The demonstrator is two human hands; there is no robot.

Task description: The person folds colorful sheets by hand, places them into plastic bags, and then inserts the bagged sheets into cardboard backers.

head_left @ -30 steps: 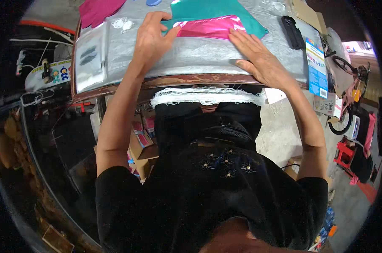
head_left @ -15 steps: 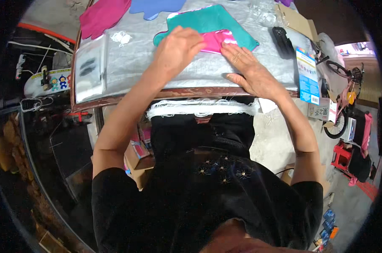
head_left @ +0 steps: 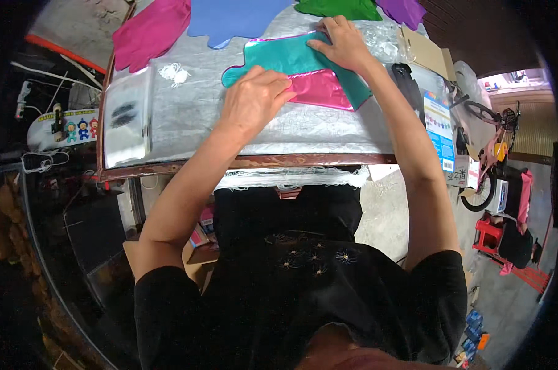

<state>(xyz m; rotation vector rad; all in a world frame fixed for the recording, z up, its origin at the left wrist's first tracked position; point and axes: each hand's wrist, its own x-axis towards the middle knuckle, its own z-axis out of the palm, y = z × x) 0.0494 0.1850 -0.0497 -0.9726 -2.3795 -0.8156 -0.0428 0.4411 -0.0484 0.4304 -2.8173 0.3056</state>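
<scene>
A flat foil balloon point(head_left: 282, 57) lies on the grey cloth, its teal side up and a near part folded over to show pink point(head_left: 321, 88). My left hand point(head_left: 252, 98) has its fingers bent together at the left end of the pink fold, pinching the foil there. At the far right part of the teal foil is my right hand point(head_left: 347, 44), thumb resting on the sheet and apart from the fingers, which reach past the far edge. What lies under the right fingertips is hidden.
Flat foil pieces in magenta point(head_left: 152, 34), blue point(head_left: 233, 18), green point(head_left: 340, 7) and purple point(head_left: 402, 12) lie along the far side. Nearby are white string point(head_left: 175, 74), a clear bag point(head_left: 126, 117), a black object point(head_left: 407, 86) and a blue-white package point(head_left: 438, 126).
My right hand has moved away from the pink fold to the far edge of the teal foil. My left hand has shifted slightly nearer. More of the pink fold shows.
</scene>
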